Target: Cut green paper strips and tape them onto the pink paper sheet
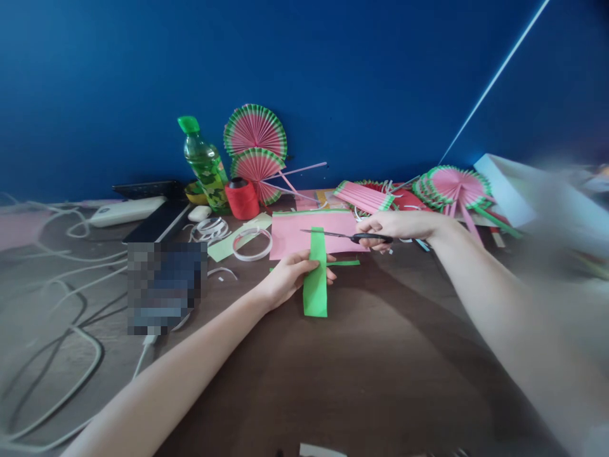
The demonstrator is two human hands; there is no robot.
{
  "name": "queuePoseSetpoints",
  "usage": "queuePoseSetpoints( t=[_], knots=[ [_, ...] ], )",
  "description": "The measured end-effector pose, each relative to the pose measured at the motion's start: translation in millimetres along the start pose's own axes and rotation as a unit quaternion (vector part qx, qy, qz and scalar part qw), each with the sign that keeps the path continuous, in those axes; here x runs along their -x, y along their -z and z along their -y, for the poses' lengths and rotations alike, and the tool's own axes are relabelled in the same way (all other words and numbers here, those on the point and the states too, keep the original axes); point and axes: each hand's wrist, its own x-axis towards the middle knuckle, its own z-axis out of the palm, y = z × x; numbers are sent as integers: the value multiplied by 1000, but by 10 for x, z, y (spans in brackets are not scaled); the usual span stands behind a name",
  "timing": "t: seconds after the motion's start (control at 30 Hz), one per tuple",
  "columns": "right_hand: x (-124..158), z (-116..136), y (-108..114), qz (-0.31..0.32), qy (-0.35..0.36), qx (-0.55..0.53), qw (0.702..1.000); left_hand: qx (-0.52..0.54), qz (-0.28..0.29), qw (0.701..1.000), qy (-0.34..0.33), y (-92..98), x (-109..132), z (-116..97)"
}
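Note:
My left hand (292, 276) pinches a green paper strip (315, 298) upright over the table, with the thumb in front. In my right hand (390, 227) is a pair of scissors (354, 238) with black handles. Its blades lie across the strip's upper end; whether they are parted is hard to tell. Behind both hands lies a pink paper sheet (290, 231) with a green band along its far edge. A narrow green strip (349, 263) rests on the table just beyond my left fingers.
Round pink-and-green paper fans (255, 131) lean on the blue wall; more fans (457, 186) lie right. A green bottle (204, 162), red thread spool (242, 198) and white tape roll (252, 246) stand behind left. A blurred-out phone (166, 285) and cables (95, 355) occupy the left.

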Motion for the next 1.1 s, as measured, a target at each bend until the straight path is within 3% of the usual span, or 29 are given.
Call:
queuePoseSetpoints(
  t=[0.27, 0.6, 0.7, 0.8, 0.87, 0.93, 1.0, 1.1],
  knots=[
    [-190, -217, -26, 52, -17, -117, 992, 46, 1, 999, 28, 29, -15, -43],
    [-155, -208, -5, 36, -11, -100, 994, 58, -27, 998, 16, 18, -13, -27],
    [-77, -146, 39, -30, 9, -87, 996, 67, -42, 997, 6, -5, -10, -53],
    [-35, -123, 116, -154, 10, -14, 988, 73, -76, 994, -24, -23, -15, -154],
    [-47, -152, 179, -266, -17, 84, 960, 62, -130, 987, -76, -12, -26, -256],
    [-82, -206, 231, -359, -76, 184, 912, 40, -199, 969, -140, 28, -42, -361],
    [-123, -265, 255, -399, -139, 259, 868, 28, -263, 946, -189, 92, -60, -448],
    [-163, -320, 233, -374, -200, 332, 842, 29, -312, 928, -204, 188, -79, -524]
  ],
)
